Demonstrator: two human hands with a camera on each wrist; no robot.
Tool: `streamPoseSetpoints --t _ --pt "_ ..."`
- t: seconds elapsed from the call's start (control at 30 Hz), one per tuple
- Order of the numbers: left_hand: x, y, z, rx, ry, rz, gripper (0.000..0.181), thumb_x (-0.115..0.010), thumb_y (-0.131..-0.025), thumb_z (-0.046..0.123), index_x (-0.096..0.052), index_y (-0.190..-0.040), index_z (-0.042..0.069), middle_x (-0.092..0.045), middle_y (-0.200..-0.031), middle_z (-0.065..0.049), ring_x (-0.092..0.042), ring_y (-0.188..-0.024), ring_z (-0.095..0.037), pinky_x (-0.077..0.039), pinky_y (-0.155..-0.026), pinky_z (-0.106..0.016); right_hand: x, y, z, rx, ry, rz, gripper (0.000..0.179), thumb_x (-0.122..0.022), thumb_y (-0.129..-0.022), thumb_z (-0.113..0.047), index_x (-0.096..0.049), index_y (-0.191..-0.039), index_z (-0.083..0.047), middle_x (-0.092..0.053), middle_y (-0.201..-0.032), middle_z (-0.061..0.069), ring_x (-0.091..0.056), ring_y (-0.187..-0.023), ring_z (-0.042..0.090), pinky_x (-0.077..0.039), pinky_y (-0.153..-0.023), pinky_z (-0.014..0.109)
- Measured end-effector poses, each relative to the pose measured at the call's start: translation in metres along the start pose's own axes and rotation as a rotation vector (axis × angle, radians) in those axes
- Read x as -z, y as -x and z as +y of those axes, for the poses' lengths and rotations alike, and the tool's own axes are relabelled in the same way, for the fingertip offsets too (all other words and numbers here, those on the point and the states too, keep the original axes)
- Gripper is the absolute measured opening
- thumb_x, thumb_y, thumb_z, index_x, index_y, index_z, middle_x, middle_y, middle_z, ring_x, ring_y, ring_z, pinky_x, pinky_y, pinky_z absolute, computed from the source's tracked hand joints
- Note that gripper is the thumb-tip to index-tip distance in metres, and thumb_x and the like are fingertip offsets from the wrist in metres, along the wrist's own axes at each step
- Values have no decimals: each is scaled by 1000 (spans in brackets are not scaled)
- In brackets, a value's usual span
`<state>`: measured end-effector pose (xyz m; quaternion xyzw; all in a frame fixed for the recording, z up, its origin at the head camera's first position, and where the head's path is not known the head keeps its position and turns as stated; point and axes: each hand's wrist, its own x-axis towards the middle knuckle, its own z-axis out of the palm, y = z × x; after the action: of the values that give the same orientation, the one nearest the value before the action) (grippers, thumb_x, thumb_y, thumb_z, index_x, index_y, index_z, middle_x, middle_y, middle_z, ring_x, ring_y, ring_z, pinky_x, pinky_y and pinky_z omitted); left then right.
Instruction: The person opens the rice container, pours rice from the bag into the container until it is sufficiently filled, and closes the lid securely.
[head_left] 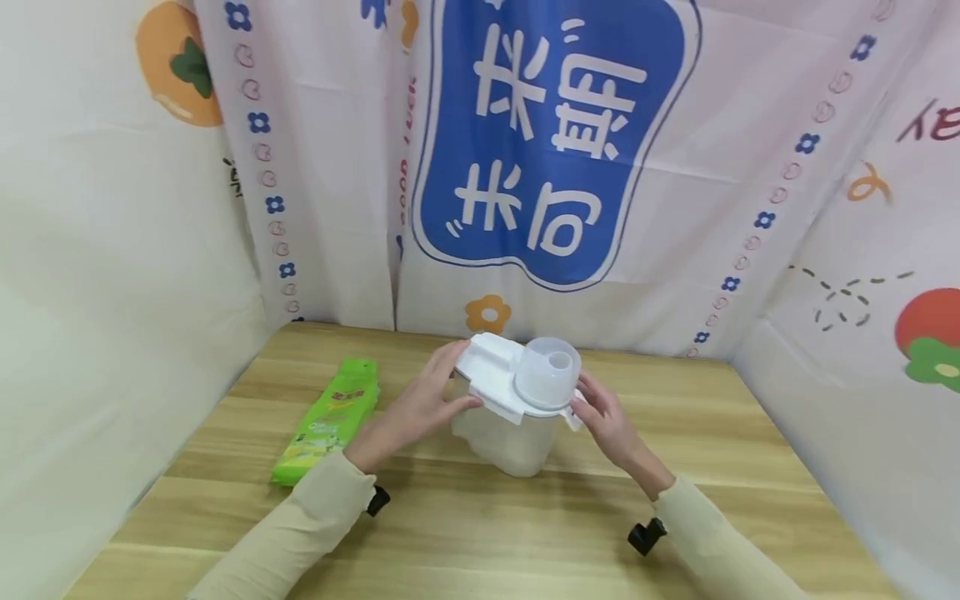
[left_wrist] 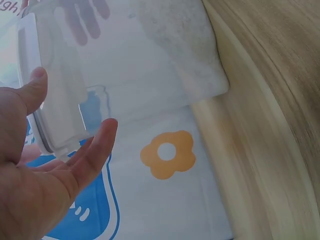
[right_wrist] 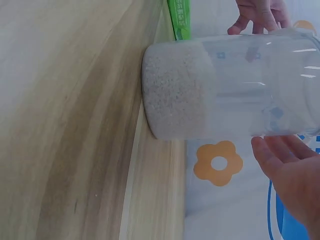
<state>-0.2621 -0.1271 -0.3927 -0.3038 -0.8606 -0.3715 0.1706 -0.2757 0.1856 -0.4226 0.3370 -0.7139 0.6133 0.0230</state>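
Observation:
A clear plastic storage container [head_left: 517, 446] with pale grain in its lower part stands on the table. On top is a white lid [head_left: 487, 367] with a translucent measuring cup [head_left: 550, 373] over its right end. My left hand [head_left: 427, 392] holds the lid's left end, thumb at the front edge and fingers toward the back. The left wrist view shows that thumb on the lid's rim [left_wrist: 34, 80] and bent fingers below it. At the right end my right hand [head_left: 606, 417] grips the lid's edge, thumb beside a hanging side latch [head_left: 572, 419]. Its fingertips meet the container wall [right_wrist: 240, 100].
A bright green packet [head_left: 330, 421] lies on the wooden table [head_left: 480, 533] left of the container, near my left forearm. Printed cloth [head_left: 345, 208] hangs behind the table and along both sides. Black wrist cameras [head_left: 647, 536] sit at both cuffs.

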Motion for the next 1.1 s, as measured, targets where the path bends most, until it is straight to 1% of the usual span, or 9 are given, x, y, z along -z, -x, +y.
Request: streamPoseSetpoints --t 0.17,0.23,0.33,0.5,0.67,0.73,0.83,0.93,1.1 --pt "-4 -2 2 33 -22 -11 67 -77 -84 21 -46 -142 6 -36 -152 -20 -59 -117 -29 -58 -88 -31 -1 12 -4 1 48 22 54 -46 -98 -2 -33 -150 -1 -49 -141 26 -59 -116 5 -53 -92 21" --pt "-5 -2 3 60 -37 -5 61 -76 -85 21 -50 -138 8 -36 -151 -21 -65 -105 -27 -60 -77 -25 -3 14 -6 23 45 26 55 -47 -97 1 -32 -150 1 -48 -141 28 -58 -118 6 -53 -92 21" --pt "-8 -2 6 107 -39 14 57 -76 -85 18 -53 -137 14 -39 -145 -22 -66 -96 -27 -57 -68 -18 -5 17 -8 56 38 44 55 -48 -95 6 -34 -148 3 -54 -138 16 -59 -116 6 -54 -89 20" --pt "-15 1 15 148 -89 44 60 -76 -85 10 -53 -140 16 -50 -119 -20 -64 -88 -23 -54 -64 -15 -11 19 -9 97 63 76 57 -54 -91 10 -37 -145 6 -59 -128 -8 -58 -115 5 -53 -91 18" --pt "-21 9 33 169 -78 -55 84 -77 -83 7 -31 -153 11 -50 -120 -21 -63 -94 -24 -56 -69 -20 -17 18 -9 112 67 66 58 -59 -88 11 -39 -143 7 -59 -122 -6 -58 -113 6 -53 -93 20" --pt "-22 14 41 197 -34 -121 96 -78 -83 11 -17 -156 12 -43 -131 -26 -61 -100 -28 -58 -76 -27 -18 17 -9 109 65 61 59 -59 -88 11 -39 -143 6 -59 -122 -5 -58 -111 7 -54 -93 20" --pt "-24 22 50 225 17 -178 110 -82 -81 23 -4 -158 13 -22 -151 -33 -56 -117 -39 -57 -90 -43 -18 16 -10 98 73 58 59 -60 -88 10 -39 -143 5 -58 -122 -6 -58 -110 7 -55 -90 21" --pt "-27 30 55 228 26 -185 120 -84 -78 32 3 -158 12 2 -160 -31 -45 -131 -46 -52 -97 -51 -20 17 -11 85 77 42 59 -61 -88 10 -40 -143 5 -58 -125 -3 -58 -111 6 -56 -89 22" --pt "-31 39 67 230 15 -175 122 -81 -79 41 8 -158 13 16 -161 -26 -42 -134 -47 -51 -98 -52 -22 17 -12 68 105 -19 65 -59 -91 6 -33 -150 -1 -50 -140 18 -53 -125 4 -51 -97 21"
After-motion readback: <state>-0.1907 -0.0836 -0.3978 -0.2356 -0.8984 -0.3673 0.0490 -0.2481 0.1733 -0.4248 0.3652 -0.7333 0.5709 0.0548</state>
